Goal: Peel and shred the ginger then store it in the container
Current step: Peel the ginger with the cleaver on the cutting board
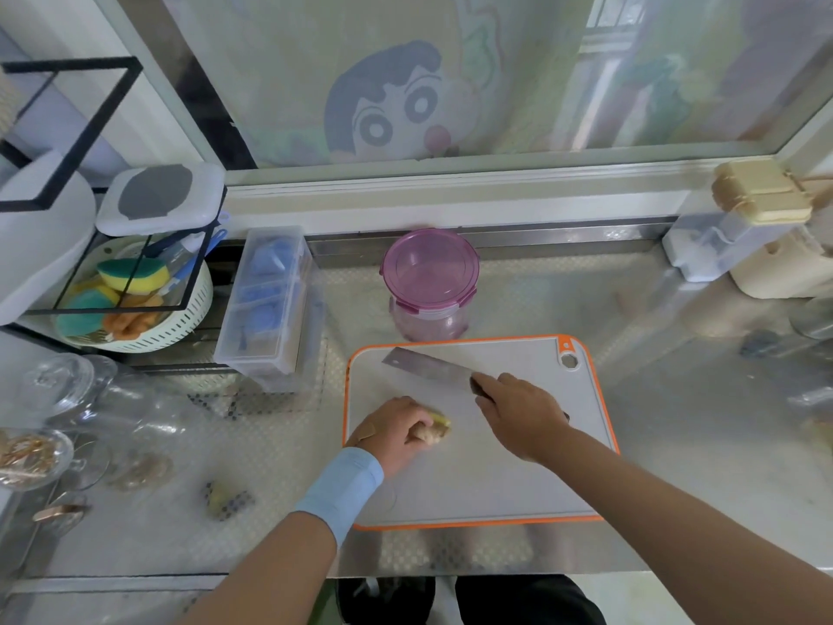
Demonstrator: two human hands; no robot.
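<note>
Metal worktop (676,444) across the whole lower half of the frame, with a window and cartoon-face curtain along the top. Grey cutting board (518,480) with orange rim at centre, lying flat, hanging hole at its upper right corner. Dish rack (135,318) at left edge, holding sponges in a white slotted basket. Clear plastic organiser box (270,309) just right of the rack, blue pieces inside. Purple lidded container (430,281) above the board's top edge, upright, lid on, just beyond the board and not touching it so far as can be told. Glass jars (67,390) grouped at lower left.

Right hand (518,412) over the board's right half, fingers wrapped shut around the handle of a cleaver (428,365); blade reaching up and left, over the board's upper part, apart from the ginger. Left hand (392,433) at the board's left side, light blue wristband (342,489) on the wrist, fingers curled down onto the ginger (435,428) and pinning it to the board. Ginger at centre-left of the board, pale yellow end poking out to the right of the fingers, mostly hidden under the hand. Small yellowish scrap (225,498) on the worktop at lower left of the board, too blurred to name.
</note>
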